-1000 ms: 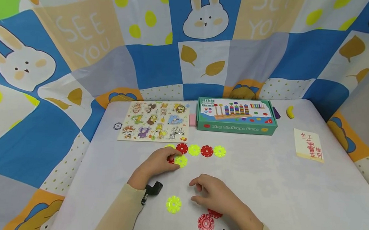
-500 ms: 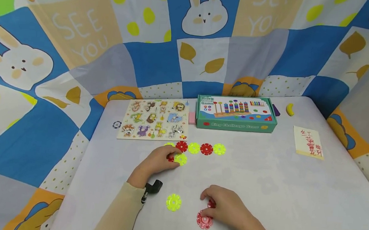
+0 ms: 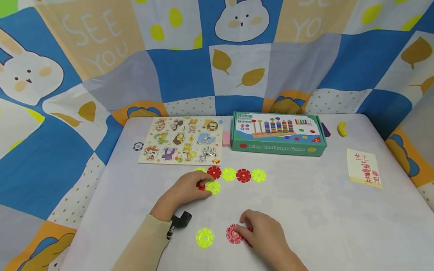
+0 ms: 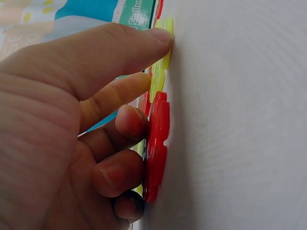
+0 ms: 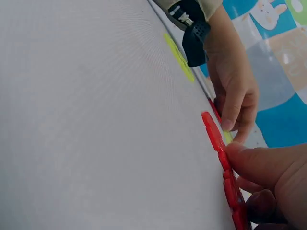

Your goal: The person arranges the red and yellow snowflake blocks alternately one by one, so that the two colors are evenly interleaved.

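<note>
My left hand (image 3: 187, 188) pinches a yellow snowflake disc (image 3: 213, 187) between thumb and index finger. Its other fingers rest against a red snowflake disc (image 4: 157, 143), mostly covered in the head view. My right hand (image 3: 266, 233) holds a red snowflake disc (image 3: 234, 234) by its edge, the thumb on it. A second red disc (image 5: 234, 196) lies beside that one under the curled fingers, largely hidden from the head camera. Between the hands and nearer the front lies a loose yellow disc (image 3: 204, 238). Behind my left hand runs a row of alternating yellow and red discs (image 3: 243, 175).
An animal puzzle board (image 3: 182, 141) lies behind the row. Beside it stand a pink block (image 3: 226, 139) and a green Ring Challenge Game box (image 3: 279, 134). Farther right are a toy banana (image 3: 341, 129) and a handwritten note (image 3: 364, 168). A patterned curtain (image 3: 241, 73) encloses the table.
My right hand has come down to the red discs, taken hold, and shifted them forward and slightly left. My left hand stays on the yellow disc.
</note>
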Action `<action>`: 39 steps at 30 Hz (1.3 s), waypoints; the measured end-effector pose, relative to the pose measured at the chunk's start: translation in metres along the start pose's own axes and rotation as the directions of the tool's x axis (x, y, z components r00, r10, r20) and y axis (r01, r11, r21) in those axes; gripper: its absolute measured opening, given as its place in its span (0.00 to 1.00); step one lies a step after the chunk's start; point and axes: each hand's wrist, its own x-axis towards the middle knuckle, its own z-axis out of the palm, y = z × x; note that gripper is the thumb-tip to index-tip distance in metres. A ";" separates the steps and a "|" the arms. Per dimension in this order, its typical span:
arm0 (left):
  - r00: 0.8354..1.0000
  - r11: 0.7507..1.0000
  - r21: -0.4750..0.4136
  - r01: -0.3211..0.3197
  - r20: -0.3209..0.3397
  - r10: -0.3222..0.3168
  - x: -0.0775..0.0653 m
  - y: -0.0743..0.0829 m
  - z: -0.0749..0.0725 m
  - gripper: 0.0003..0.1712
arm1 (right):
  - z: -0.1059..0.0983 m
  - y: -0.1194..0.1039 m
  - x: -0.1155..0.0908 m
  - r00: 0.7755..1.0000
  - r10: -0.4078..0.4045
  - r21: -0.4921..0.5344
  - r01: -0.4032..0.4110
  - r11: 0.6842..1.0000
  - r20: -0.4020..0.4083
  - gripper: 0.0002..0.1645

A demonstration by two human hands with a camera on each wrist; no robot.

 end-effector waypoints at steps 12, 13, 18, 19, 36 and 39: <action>1.000 1.000 0.009 0.016 0.004 -0.016 0.000 -0.001 0.000 0.23 | -0.008 -0.003 0.007 0.983 -0.034 0.072 0.021 0.997 0.182 0.29; 1.000 1.000 0.006 0.015 0.003 -0.015 0.000 -0.001 0.000 0.23 | -0.009 -0.005 0.008 0.980 -0.032 0.083 0.016 0.996 0.195 0.29; 1.000 1.000 0.003 0.008 -0.002 -0.008 0.000 -0.001 0.000 0.24 | -0.012 -0.012 0.012 0.970 -0.027 0.117 -0.001 0.993 0.240 0.28; 1.000 1.000 0.004 0.008 -0.001 -0.008 0.000 -0.001 0.000 0.24 | -0.012 -0.014 0.012 0.970 -0.029 0.115 0.001 0.993 0.241 0.28; 1.000 1.000 0.001 0.001 -0.004 -0.001 0.000 -0.001 0.001 0.23 | -0.007 -0.021 0.004 0.968 -0.206 0.045 0.202 0.978 0.146 0.24; 1.000 1.000 0.001 0.002 -0.006 -0.002 0.000 -0.002 0.001 0.23 | -0.005 -0.019 0.004 0.960 -0.252 0.027 0.250 0.968 0.120 0.25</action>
